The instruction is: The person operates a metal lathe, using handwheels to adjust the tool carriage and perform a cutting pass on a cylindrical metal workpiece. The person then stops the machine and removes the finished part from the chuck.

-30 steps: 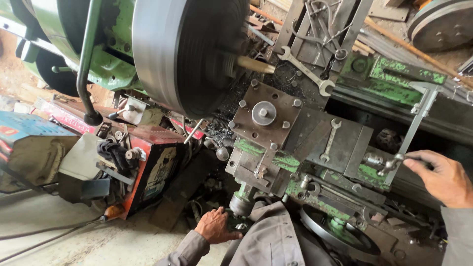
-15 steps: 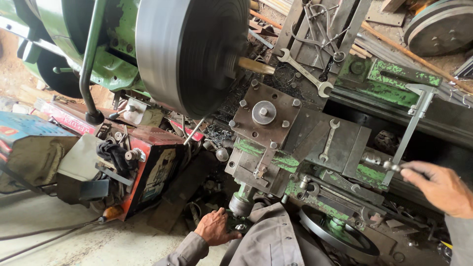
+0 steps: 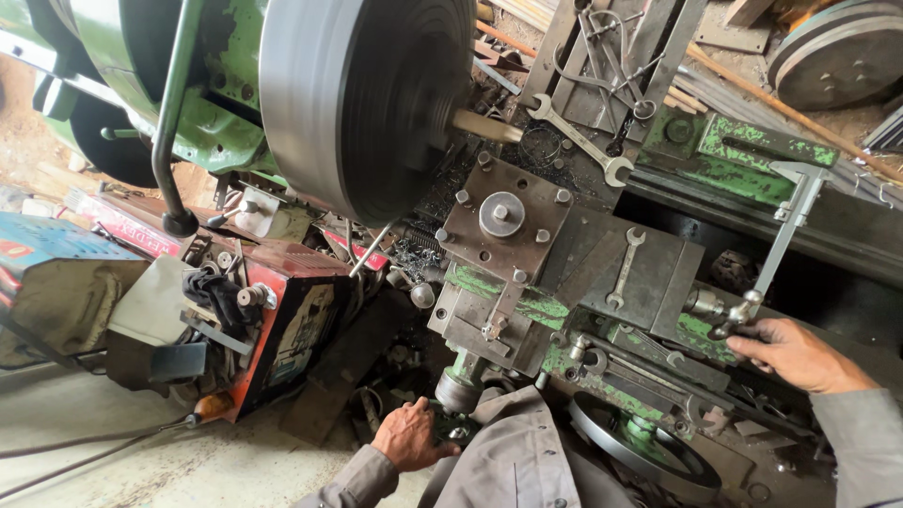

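While the big dark chuck (image 3: 367, 103) shows blurred rings as if turning, both hands sit on lathe feed controls, placed relative to the square tool post (image 3: 503, 218). Left hand (image 3: 409, 435) is below the tool post, fingers curled shut around the cross-slide handle (image 3: 458, 392); handle axis points down and toward the person. Right hand (image 3: 795, 353) is right of and below the tool post, fingertips pinched on the lower end of the long crank lever (image 3: 776, 246). Lever's long axis runs up and slightly right from the fingers, away from the tool post. Right hand is the only one near that lever; left is well apart. 2 spanners lie loose: 1 (image 3: 625, 268) just right of the tool post, a larger one (image 3: 578, 139) above it.

Versus 1 s ago: right hand has shifted along the lever end and the view has drifted a little; left hand stays clamped on its handle.
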